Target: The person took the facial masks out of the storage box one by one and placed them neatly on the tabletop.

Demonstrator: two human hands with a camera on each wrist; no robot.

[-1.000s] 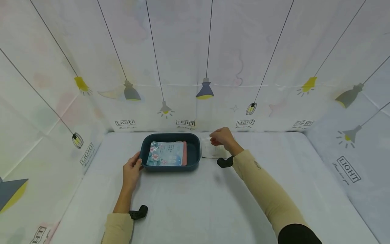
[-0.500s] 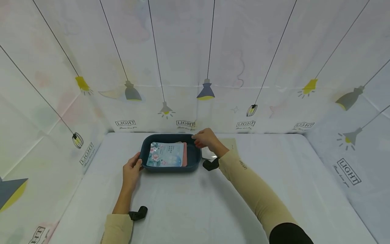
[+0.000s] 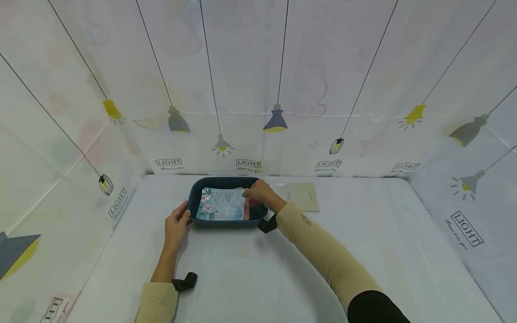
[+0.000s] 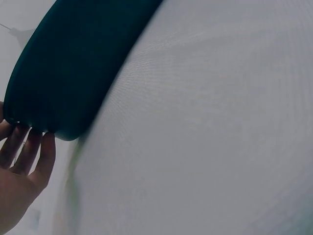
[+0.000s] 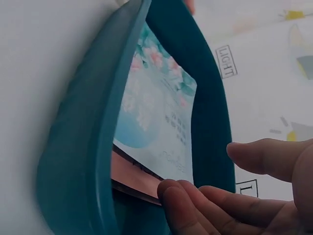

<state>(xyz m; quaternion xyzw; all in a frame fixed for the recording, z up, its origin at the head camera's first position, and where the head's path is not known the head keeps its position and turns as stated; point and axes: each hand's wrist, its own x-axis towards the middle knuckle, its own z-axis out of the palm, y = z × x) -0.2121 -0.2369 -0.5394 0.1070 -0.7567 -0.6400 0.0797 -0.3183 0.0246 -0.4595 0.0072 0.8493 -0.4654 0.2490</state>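
A dark teal plastic tray (image 3: 226, 223) stands at the far side of the table. Inside it lies a flat, light-blue flower-printed packet (image 3: 220, 204) on top of a pink packet (image 5: 134, 175). My left hand (image 3: 176, 226) holds the tray's left end, its fingertips against the outer wall in the left wrist view. Over the tray's right end, my right hand (image 3: 261, 196) reaches in, fingertips at the edge of the pink packet. In the right wrist view its thumb stands apart from the fingers, with nothing between them.
A flat beige packet (image 3: 302, 196) lies on the white table just right of the tray, partly behind the right hand. Behind the table rises a white cloth wall (image 3: 242, 67) printed with hanging lamps.
My right hand has moved left, from above the packets beside the tray to inside its right end. More of the beige packet shows. The left hand stays at the tray.
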